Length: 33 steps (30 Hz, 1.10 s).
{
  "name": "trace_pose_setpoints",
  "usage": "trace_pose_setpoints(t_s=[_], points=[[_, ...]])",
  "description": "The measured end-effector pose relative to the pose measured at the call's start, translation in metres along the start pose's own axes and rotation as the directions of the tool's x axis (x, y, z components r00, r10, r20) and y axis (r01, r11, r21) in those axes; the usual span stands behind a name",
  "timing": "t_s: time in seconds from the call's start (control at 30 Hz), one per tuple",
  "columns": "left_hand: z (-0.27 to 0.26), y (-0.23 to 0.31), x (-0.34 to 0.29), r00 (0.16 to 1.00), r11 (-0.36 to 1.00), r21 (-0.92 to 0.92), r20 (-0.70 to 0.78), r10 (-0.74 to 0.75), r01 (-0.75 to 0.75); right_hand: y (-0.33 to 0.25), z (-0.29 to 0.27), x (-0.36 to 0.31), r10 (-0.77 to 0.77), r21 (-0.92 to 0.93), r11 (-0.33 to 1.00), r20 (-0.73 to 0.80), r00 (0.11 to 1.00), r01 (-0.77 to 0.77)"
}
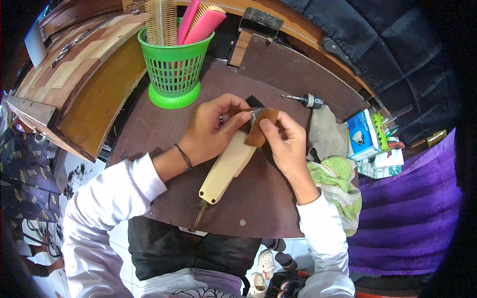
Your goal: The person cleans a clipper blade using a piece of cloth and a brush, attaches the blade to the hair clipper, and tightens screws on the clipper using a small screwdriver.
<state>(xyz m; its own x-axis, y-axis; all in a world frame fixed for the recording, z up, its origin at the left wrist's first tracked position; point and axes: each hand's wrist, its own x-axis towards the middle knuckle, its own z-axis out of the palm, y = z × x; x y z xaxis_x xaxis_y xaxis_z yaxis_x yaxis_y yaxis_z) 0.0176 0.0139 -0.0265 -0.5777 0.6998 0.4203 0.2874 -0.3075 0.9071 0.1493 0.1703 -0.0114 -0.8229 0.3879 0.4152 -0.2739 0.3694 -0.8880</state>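
Note:
A cream hair clipper (226, 169) lies slanted on the brown table, its cord end toward me. Above its head, my left hand (206, 129) is closed, thumb and fingers pinching a small toothed metal clipper blade (254, 115). My right hand (289, 144) pinches a flexible brown sheet (258, 132), which looks like sandpaper, between thumb and fingers. The sheet is against the blade's side and hides part of it. Whether the blade is apart from the clipper I cannot tell. A small black piece (254, 101) shows just beyond my fingers.
A green basket (174, 97) with combs and brushes stands far left. To the right lie a screwdriver (309, 101), a grey cloth (325, 134) and a green-white towel (338, 191). Beyond them is a blue-white box (361, 134). A wooden drawer (107, 99) juts in at left.

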Motion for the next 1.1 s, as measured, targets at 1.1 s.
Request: trace_pose_setpoints(t_s=[1.1], points=[[0.006,0.01,0.0,0.999,0.993,-0.119,-0.044,0.02,-0.025,0.001,0.006,-0.002,0.04,0.181,0.983,0.005,0.999,-0.04]])
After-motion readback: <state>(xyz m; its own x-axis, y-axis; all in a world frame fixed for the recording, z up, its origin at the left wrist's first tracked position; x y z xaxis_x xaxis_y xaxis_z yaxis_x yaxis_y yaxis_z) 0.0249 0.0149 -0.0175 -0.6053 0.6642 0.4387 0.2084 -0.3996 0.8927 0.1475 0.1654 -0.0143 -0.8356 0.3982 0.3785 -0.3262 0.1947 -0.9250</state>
